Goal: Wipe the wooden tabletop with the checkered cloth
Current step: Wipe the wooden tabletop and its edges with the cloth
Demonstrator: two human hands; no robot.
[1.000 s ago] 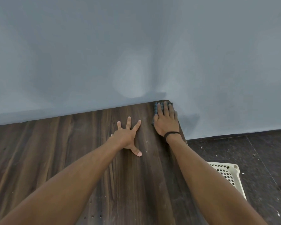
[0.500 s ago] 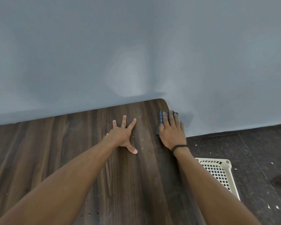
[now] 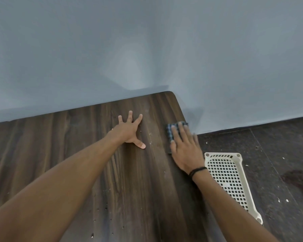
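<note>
Grey walls (image 3: 77, 49) meet behind the wooden tabletop (image 3: 129, 180). Since a moment ago the right hand (image 3: 184, 147), flat on the checkered cloth (image 3: 171, 135), slid back from the corner along the right edge. Left hand (image 3: 129, 130) stays spread flat. Below sits what looks like a white basket (image 3: 224, 172)

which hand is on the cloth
The right hand, pressed flat on the checkered cloth at the table's right edge; the left hand rests spread on bare wood.
</note>
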